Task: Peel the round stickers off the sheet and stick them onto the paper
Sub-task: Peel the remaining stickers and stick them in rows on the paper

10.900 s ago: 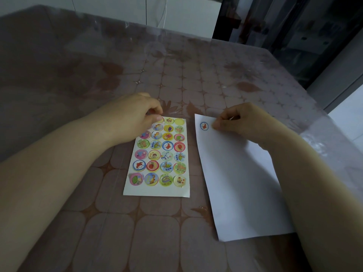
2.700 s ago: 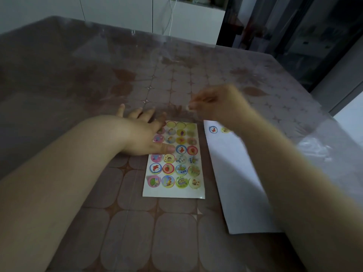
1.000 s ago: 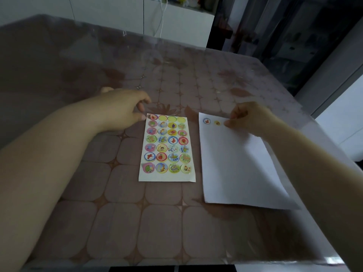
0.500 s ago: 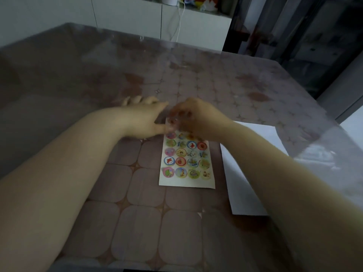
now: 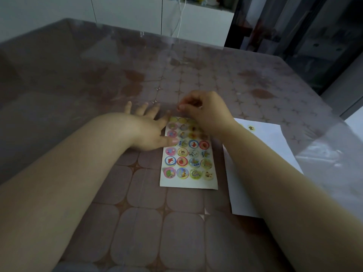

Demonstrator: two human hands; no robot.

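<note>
The sticker sheet (image 5: pixel 188 182) lies flat in the middle of the table, with rows of colourful round stickers and bare yellow circles along its top row. My left hand (image 5: pixel 149 132) presses flat on the sheet's left edge, fingers spread and thumb on the stickers. My right hand (image 5: pixel 204 110) hovers over the top of the sheet and pinches a small reddish round sticker (image 5: pixel 179 107), which is blurred. The white paper (image 5: pixel 275 146) lies to the right with a yellow sticker (image 5: pixel 250 128) stuck near its top. My right forearm hides the paper's left part.
The table (image 5: pixel 137 203) has a brown patterned cloth under a clear plastic cover that wrinkles at the right edge (image 5: pixel 326 154). White cabinets (image 5: pixel 137 14) with a hanging cable (image 5: pixel 179 18) stand behind the far edge. A dark doorway is at the back right.
My right hand went from the paper back to the top of the sheet and lifted with a sticker pinched. My left hand flattened onto the sheet's left edge. The camera view shifted.
</note>
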